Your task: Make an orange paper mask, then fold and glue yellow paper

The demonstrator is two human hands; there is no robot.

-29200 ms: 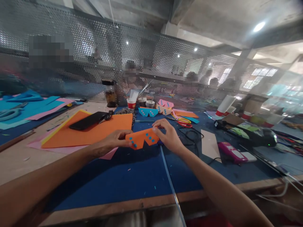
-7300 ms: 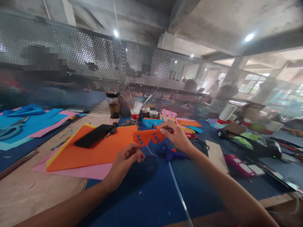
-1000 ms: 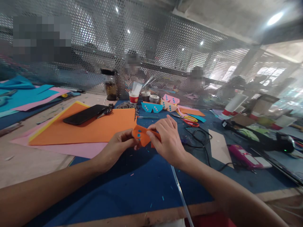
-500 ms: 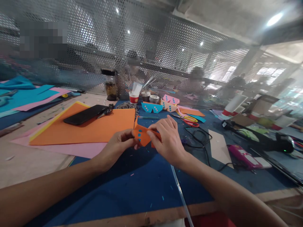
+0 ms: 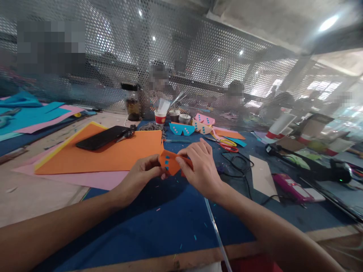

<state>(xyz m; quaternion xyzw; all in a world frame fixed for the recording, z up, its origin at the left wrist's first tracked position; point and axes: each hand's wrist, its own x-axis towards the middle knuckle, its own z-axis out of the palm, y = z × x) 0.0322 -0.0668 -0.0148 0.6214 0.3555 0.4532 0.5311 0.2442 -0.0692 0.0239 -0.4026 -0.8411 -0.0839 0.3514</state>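
Note:
I hold a small orange paper piece point(image 5: 169, 163) with blue square dots between both hands, just above the blue table mat point(image 5: 159, 223). My left hand point(image 5: 139, 177) pinches its left end with closed fingers. Gripping the right part is my right hand point(image 5: 200, 168), fingers curled over the paper and hiding much of it. A large orange sheet point(image 5: 107, 153) lies just left of the hands, on top of pink paper point(image 5: 93, 179).
A black phone point(image 5: 102, 137) lies on the orange sheet. Behind the hands are finished paper shapes point(image 5: 181, 129), small cups point(image 5: 160, 116), a dark jar point(image 5: 132, 107) and scissors point(image 5: 224, 144). Black cables point(image 5: 241, 160), a pink device point(image 5: 289, 184) and clutter fill the right. A perforated metal screen point(image 5: 198, 68) backs the table.
Over the last second almost nothing has moved; both hands keep hold of the orange piece. Seven seconds ago my right hand alone held it up, spread out flat.

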